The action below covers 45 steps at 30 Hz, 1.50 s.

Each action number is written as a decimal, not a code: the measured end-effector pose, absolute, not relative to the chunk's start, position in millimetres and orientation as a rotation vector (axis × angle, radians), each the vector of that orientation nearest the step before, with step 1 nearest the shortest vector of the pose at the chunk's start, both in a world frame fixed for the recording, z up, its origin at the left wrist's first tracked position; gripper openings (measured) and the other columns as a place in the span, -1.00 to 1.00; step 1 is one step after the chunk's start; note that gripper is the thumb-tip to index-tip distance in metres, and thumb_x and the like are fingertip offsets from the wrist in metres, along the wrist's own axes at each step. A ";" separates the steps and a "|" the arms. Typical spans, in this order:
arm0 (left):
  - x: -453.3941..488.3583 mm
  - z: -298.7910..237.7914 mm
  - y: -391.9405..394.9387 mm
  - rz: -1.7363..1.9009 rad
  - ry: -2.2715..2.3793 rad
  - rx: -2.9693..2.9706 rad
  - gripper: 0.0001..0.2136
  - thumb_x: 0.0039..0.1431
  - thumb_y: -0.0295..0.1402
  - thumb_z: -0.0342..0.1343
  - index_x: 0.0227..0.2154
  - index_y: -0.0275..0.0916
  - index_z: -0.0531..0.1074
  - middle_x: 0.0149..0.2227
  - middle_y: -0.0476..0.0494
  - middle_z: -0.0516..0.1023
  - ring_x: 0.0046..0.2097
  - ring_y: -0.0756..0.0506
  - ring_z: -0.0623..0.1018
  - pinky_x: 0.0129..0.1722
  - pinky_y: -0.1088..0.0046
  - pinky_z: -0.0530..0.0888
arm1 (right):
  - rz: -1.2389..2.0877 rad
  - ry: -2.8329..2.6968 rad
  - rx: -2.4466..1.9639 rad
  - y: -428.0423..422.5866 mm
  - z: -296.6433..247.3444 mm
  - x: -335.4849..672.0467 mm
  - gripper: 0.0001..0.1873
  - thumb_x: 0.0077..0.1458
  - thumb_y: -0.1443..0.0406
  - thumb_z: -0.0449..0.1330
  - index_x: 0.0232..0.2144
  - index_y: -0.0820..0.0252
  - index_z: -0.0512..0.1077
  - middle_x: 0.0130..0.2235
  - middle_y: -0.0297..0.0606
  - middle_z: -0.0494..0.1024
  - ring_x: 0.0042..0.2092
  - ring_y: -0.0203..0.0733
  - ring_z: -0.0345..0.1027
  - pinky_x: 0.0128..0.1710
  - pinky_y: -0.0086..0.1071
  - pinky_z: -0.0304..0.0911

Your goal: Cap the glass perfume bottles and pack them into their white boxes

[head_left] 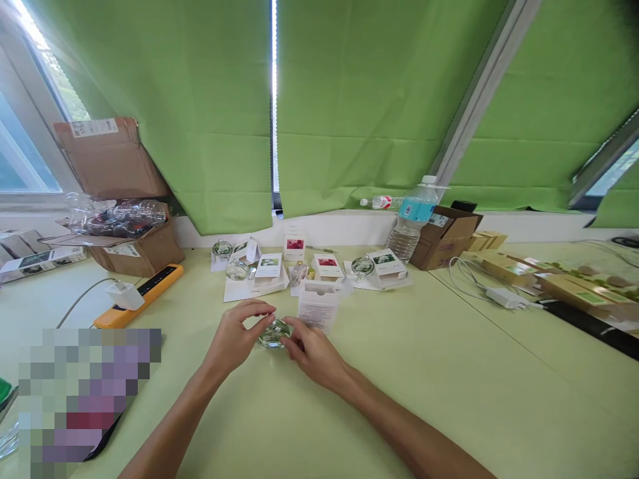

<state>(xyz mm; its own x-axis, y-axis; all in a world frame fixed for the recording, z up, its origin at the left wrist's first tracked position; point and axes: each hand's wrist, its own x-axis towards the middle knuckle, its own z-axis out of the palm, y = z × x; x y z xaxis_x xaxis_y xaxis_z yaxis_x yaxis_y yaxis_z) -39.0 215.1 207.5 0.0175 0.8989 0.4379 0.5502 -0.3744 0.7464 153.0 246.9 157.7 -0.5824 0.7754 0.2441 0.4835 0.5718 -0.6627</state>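
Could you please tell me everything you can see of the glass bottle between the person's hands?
The round glass perfume bottle is clear and squat, though its contents cannot be made out. The fingers of the left hand touch its upper left side, and those of the right hand its right side. It sits low over the pale green table.

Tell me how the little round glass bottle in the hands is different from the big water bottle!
The glass bottle is small and round, but the water bottle is tall and narrow. The glass bottle sits between the left hand and right hand, but the water bottle stands at the back of the table. The water bottle has a blue label; the glass bottle shows none. Both are see-through.
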 end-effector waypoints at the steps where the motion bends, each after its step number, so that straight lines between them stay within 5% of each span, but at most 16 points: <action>1: -39.1 207.5 214.9 1.293 1.480 1.951 -0.85 0.17 -0.27 0.12 -0.28 -0.11 0.57 -0.19 -0.09 0.59 -0.19 -0.08 0.56 -0.13 0.36 0.50 | 0.743 -2.289 -1.004 246.4 158.4 153.2 -0.65 0.26 0.22 0.01 0.08 0.13 0.24 -0.46 -0.37 0.51 -0.47 -0.23 0.32 -0.46 -0.44 0.11; 45: -39.3 200.6 210.8 1.265 1.472 2.290 -0.85 0.21 -0.34 0.09 -0.25 -0.10 0.57 -0.20 -0.08 0.62 -0.14 -0.09 0.59 -0.13 0.38 0.53 | 0.751 -2.303 -0.988 242.6 162.9 155.9 -0.70 0.27 0.22 0.00 0.04 0.10 0.24 -0.49 -0.39 0.48 -0.50 -0.25 0.29 -0.49 -0.46 0.11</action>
<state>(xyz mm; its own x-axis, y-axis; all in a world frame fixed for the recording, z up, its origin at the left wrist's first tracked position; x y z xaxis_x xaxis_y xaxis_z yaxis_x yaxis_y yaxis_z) -39.3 210.8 200.6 0.1680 0.8031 0.5716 0.6858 -0.5117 0.5174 155.9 242.6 162.9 -0.5994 0.7639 0.2392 0.4760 0.5804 -0.6607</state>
